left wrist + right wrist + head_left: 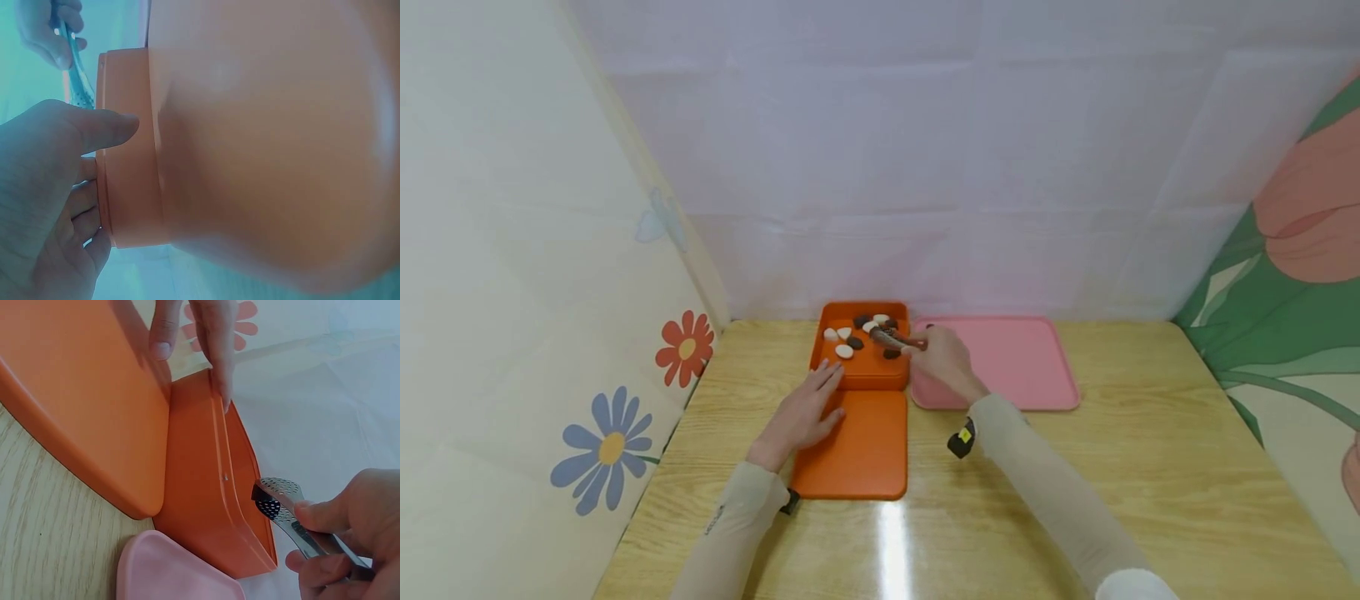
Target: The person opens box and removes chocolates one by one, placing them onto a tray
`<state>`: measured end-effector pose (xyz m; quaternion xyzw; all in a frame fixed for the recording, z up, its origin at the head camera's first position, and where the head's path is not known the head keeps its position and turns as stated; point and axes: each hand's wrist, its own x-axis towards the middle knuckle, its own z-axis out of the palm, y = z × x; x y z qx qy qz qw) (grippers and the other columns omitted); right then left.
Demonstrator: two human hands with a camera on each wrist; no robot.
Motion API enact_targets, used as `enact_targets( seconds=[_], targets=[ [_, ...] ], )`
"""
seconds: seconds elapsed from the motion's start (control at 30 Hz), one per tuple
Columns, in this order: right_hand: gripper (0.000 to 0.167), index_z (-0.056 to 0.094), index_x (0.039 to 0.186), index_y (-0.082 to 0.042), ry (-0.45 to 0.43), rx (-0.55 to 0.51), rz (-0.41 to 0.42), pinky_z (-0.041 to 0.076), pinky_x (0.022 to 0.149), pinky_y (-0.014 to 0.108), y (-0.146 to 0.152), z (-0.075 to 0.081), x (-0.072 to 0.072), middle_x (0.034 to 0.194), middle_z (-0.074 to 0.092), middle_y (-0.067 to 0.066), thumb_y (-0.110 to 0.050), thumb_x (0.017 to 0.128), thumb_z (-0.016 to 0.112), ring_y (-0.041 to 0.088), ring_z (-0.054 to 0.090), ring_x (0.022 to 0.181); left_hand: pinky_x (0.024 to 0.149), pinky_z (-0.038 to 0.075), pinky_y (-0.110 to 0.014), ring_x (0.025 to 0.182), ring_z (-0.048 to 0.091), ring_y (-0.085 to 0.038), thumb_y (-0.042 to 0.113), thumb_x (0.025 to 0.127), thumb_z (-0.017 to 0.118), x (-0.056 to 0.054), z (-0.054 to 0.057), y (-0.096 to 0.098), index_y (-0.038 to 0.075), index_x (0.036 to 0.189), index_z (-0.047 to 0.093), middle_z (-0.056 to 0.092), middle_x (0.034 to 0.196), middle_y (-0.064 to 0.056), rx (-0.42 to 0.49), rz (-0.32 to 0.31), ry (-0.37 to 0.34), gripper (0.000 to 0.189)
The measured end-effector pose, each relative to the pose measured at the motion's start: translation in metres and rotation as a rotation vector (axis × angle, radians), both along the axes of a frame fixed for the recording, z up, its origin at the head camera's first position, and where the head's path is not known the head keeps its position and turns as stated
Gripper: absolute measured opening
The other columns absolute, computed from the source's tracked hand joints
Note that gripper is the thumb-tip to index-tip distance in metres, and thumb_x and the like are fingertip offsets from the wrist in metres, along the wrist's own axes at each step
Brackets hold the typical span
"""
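Observation:
My right hand (942, 360) grips metal tongs (289, 515) with perforated heads, held over an orange box (868, 383). A dark piece shows at the tongs' heads in the right wrist view; whether it is pinched I cannot tell. Inside the box lie several white stones (844, 352) and several dark stones (855, 342), all smooth and rounded. My left hand (801, 414) rests at the box's near left rim, its fingers over the edge and the thumb by the outer wall. In front of the box lies a flat orange lid (857, 454).
A pink tray (1018, 362) sits right of the box, with a small dark thing (930, 326) at its far left corner, partly behind my right hand. Both stand on a wooden table (1135, 467). A pale sheet (880, 167) hangs behind, and flower-printed sheets flank the sides.

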<state>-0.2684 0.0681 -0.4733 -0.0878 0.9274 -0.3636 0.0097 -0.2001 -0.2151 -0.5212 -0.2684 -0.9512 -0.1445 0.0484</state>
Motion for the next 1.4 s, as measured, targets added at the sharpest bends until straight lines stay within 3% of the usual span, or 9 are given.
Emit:
enact_targets(
  seconds=[0.33, 0.77, 1.23, 1.4],
  targets=[
    [0.033, 0.080, 0.129, -0.016, 0.041, -0.014, 0.001, 0.029, 0.046, 0.024, 0.015, 0.000, -0.001, 0.099, 0.077, 0.008, -0.029, 0.099, 0.078, 0.010, 0.040, 0.057, 0.125, 0.036, -0.059, 0.160, 0.031, -0.043, 0.021, 0.102, 0.075, 0.000, 0.000, 0.000, -0.007, 0.161, 0.040, 0.039, 0.169, -0.024, 0.012, 0.001, -0.004, 0.075],
    [0.035, 0.077, 0.133, -0.019, -0.107, -0.047, -0.070, 0.037, 0.044, 0.022, 0.030, 0.005, -0.004, 0.097, 0.078, 0.008, -0.031, 0.101, 0.076, 0.008, 0.046, 0.054, 0.126, 0.035, -0.059, 0.160, 0.030, -0.044, 0.020, 0.102, 0.074, -0.001, -0.005, -0.001, -0.006, 0.162, 0.039, 0.037, 0.170, -0.024, 0.016, 0.001, 0.001, 0.074],
    [0.037, 0.076, 0.136, -0.019, -0.107, -0.049, -0.099, 0.033, 0.045, 0.023, 0.047, 0.006, -0.006, 0.102, 0.080, 0.009, -0.034, 0.102, 0.074, 0.008, 0.042, 0.052, 0.126, 0.035, -0.059, 0.160, 0.031, -0.044, 0.020, 0.102, 0.074, 0.000, -0.002, 0.001, -0.007, 0.161, 0.040, 0.037, 0.169, -0.025, 0.011, 0.009, -0.011, 0.073],
    [0.037, 0.076, 0.136, -0.017, -0.125, -0.071, -0.102, 0.034, 0.045, 0.023, 0.053, 0.006, -0.006, 0.096, 0.079, 0.015, -0.033, 0.103, 0.072, 0.008, 0.044, 0.053, 0.125, 0.036, -0.060, 0.159, 0.031, -0.045, 0.020, 0.103, 0.074, 0.001, -0.001, 0.001, -0.007, 0.162, 0.039, 0.037, 0.169, -0.025, 0.007, 0.010, -0.009, 0.074]
  ],
)
